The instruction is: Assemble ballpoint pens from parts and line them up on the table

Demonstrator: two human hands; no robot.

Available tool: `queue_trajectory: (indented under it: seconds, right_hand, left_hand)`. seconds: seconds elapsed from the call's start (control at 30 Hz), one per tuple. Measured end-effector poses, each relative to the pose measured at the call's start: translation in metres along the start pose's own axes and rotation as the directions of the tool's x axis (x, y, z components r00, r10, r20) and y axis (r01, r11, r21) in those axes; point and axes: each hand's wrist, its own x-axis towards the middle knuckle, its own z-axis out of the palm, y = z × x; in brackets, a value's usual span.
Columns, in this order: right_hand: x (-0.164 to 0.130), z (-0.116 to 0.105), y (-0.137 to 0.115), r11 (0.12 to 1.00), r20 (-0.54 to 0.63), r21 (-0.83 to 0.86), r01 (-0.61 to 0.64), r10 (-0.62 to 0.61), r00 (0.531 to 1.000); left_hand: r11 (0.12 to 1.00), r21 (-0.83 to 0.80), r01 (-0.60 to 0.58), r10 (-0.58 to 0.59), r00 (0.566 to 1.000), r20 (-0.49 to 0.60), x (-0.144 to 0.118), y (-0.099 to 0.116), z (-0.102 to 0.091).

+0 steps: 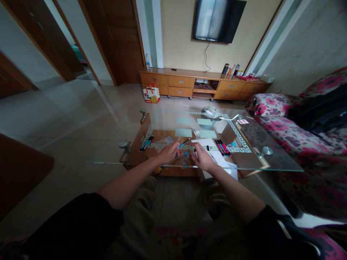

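Observation:
My left hand [170, 153] is closed around a slim blue-and-black pen [184, 143], whose dark end points up and to the right. Close by on the right, my right hand [203, 158] has bent fingers held apart, and I see nothing between them. Both hands are over the near part of the glass table [168, 121]. To the left lies a group of blue and black pens [146, 143]. A row of pink, red and black pens [222, 148] rests right of my right hand, beside white paper [221, 162]. A small black piece [208, 148] is on the paper.
A bottle with a blue cap [185, 154] shows between my hands. Farther back are a crumpled clear plastic bag [210, 112] and a red-and-white card [243, 121]. A flowered sofa [271, 104] stands right; a wooden TV cabinet [181, 82] and a carrier bag [151, 94] are beyond.

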Motion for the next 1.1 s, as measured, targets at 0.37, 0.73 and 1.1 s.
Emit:
queue_trajectory:
  seconds: [0.37, 0.73, 1.1]
  right_hand:
    - [-0.0015, 0.002, -0.006, 0.987, -0.07, -0.088, -0.132, 0.126, 0.989]
    - [0.0, 0.0048, -0.0018, 0.985, 0.096, -0.17, -0.015, 0.032, 0.995]
    - [0.0034, 0.0033, -0.0015, 0.965, 0.226, -0.262, -0.027, 0.089, 0.97]
  left_hand:
    - [0.975, 0.21, -0.076, 0.073, 0.997, 0.021, 0.0003, -0.0054, -0.0011]
    - [0.907, 0.344, -0.244, 0.218, 0.969, 0.114, -0.0009, 0.0039, -0.0055]
    - [0.884, 0.37, -0.285, 0.237, 0.956, 0.171, 0.0002, 0.0013, -0.0074]
